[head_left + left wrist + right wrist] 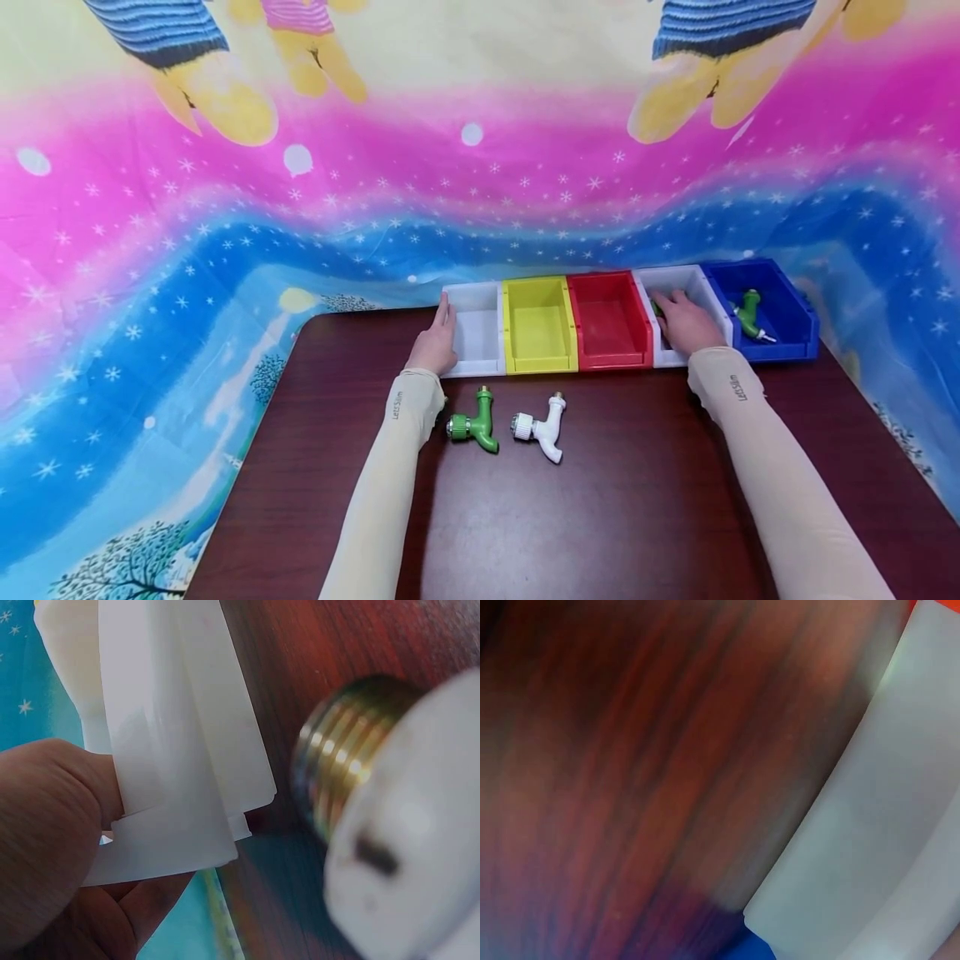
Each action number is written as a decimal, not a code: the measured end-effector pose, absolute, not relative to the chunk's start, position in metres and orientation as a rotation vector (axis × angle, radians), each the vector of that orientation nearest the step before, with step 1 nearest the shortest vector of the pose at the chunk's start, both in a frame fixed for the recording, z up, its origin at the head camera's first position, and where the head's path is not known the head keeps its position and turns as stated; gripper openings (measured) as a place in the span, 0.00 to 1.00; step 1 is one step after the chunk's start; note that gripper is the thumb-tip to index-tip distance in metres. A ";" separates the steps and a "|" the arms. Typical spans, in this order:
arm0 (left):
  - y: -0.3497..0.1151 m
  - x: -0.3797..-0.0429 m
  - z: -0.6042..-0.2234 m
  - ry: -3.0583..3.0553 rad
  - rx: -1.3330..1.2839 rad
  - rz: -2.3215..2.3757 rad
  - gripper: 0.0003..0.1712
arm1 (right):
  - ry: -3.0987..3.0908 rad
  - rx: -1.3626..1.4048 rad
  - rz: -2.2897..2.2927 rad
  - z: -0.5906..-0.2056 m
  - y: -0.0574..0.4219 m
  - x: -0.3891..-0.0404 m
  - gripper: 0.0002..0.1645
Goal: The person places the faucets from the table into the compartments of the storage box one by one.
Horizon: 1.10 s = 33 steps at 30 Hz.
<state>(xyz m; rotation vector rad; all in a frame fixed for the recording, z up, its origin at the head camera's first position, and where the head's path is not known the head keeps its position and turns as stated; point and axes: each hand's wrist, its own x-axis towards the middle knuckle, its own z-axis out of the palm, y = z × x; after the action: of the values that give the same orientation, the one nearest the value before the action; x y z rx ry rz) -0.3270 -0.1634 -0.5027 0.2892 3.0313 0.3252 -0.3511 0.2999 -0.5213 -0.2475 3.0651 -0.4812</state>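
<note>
My left hand [435, 346] grips the side wall of the leftmost white bin [477, 367]; in the left wrist view the thumb [56, 787] lies on one side of that white wall [161, 735] and fingers on the other. Down in the other white bin [720, 310] is my right hand [688, 325], its fingers curled around a green tap [657, 309] that is mostly hidden. A green tap [480, 423] and a white tap [545, 427] lie on the table in front of the bins. Another green tap [748, 315] sits in the blue bin [795, 337].
Yellow [538, 364] and red [611, 360] bins stand between the two white ones, all in one row along the back of the dark wooden table [600, 517]. A printed cloth [450, 167] hangs behind. Close to the left wrist camera looms a threaded brass end [337, 750].
</note>
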 end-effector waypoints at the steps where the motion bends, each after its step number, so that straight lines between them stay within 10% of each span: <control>1: -0.164 -0.327 -0.503 3.030 0.289 0.327 0.52 | 3.064 -0.250 -0.478 -0.521 0.300 -0.351 0.37; 33: -0.163 -0.327 -0.504 3.016 0.269 0.387 0.54 | 3.006 -0.240 -0.427 -0.517 0.300 -0.352 0.38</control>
<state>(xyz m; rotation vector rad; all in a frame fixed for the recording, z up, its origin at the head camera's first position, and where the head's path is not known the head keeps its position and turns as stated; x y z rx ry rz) -0.3270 -0.1633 -0.5036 0.2687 3.0164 0.3871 -0.3520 0.3002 -0.5172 -0.2399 3.0057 -0.4272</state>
